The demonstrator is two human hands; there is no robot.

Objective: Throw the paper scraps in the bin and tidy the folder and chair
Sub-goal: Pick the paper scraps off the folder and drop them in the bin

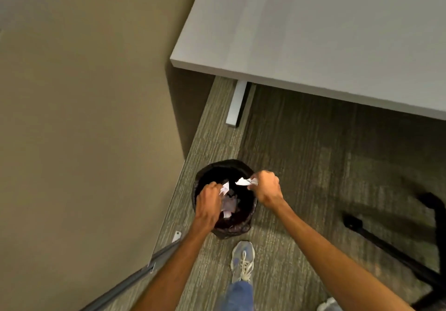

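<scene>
Paper scraps are pinched in both grips right now: my left hand is closed on one white piece and my right hand on another, both right over the open bin, where more scraps already lie. They look feather-light and floppy, so I reckon a fingertip pinch at an edge is plenty, and they may flutter when dropped. No writing or brand is readable anywhere, not even on my sneaker by the grey worktop.

White paper scraps, black-lined bin, streaked grey-brown carpet, pale grey desk.
</scene>
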